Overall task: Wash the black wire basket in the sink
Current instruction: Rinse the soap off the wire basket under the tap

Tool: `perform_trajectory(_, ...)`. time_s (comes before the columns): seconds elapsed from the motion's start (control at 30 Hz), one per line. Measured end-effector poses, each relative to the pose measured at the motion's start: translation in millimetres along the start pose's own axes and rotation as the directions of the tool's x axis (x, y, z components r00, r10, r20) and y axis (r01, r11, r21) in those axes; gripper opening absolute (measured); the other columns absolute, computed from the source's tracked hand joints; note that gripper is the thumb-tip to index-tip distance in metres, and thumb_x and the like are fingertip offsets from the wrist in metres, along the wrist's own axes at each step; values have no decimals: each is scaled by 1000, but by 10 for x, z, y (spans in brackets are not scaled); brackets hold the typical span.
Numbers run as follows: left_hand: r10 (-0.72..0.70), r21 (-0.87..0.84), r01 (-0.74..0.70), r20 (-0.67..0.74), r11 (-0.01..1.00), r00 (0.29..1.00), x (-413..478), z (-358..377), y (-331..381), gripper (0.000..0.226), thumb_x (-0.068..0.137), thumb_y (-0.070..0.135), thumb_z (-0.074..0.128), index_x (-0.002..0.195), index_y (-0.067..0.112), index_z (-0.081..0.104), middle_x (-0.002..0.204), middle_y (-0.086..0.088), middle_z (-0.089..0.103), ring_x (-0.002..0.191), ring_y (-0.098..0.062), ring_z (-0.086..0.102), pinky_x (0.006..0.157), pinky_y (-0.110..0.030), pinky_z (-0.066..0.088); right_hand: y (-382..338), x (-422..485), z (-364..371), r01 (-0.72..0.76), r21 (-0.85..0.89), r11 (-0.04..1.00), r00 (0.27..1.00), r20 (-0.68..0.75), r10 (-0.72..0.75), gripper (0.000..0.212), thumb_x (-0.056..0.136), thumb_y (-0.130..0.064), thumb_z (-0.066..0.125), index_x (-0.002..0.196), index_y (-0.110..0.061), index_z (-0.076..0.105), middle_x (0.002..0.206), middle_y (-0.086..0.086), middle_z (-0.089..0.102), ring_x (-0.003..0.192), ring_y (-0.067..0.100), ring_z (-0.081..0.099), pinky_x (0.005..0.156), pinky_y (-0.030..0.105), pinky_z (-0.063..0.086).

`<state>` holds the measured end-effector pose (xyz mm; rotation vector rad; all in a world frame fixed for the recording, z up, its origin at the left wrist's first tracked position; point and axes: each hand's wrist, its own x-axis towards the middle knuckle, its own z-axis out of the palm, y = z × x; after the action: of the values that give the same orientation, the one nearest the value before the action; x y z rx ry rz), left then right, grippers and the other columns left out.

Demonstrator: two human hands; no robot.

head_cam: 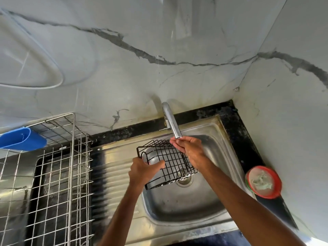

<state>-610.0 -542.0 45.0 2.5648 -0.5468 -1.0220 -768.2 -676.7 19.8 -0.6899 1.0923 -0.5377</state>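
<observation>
I see open sink (177,206) room beneath the 2 hands, a steel rack (62,174) beside the left hand (143,170), which grips the tilted black wire basket (170,160) by its near edge, while the right hand (190,148) curls at its far corner under the tap (170,119), hold unclear.

Soft, diffuse light, moderately bright overall. Pale glare patches on the marble-look wall (182,20) at 12 o'clock, and a dull sheen on the steel sink (177,206). The faucet (170,119) throws a faint shadow toward 11 o'clock. Strong wide-angle bending at the edges. The wire dish rack (53,174) at 8 o'clock is slightly blurred.
</observation>
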Motion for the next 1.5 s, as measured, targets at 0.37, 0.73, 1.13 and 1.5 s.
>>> perform_trajectory(0.37,335,234,-331,24,914,942,-362,-156,138,88,58,55,91,122,19,43,114,6,58,104,-16,61,80,-31,53,-37,-99,-176,265,-524,809,963,97,-253,20,84,-7,78,102,-17,76,103,-2,77,94,8,73,85,26,60)
perform_trajectory(0.73,586,386,-643,268,662,764,-376,-228,304,118,62,31,93,154,12,22,148,-3,50,129,-22,55,101,-32,44,-206,-347,-287,116,-734,669,981,192,41,48,89,-27,76,132,-10,60,114,7,69,96,20,68,74,25,59)
perform_trajectory(1.13,568,198,-597,184,777,802,6,-125,480,60,90,19,72,145,14,50,144,-4,51,131,-19,52,107,-26,42,-116,-85,-265,26,-822,569,992,-50,-118,38,71,-27,89,104,-17,72,75,4,75,64,15,74,69,40,64)
perform_trajectory(1.5,610,23,-615,95,788,786,14,419,910,29,107,30,52,86,14,63,70,10,56,61,-1,55,58,-20,42,-117,-131,-501,4,-760,650,986,-105,-128,43,81,-16,83,121,-11,67,90,9,75,64,14,73,47,22,55)
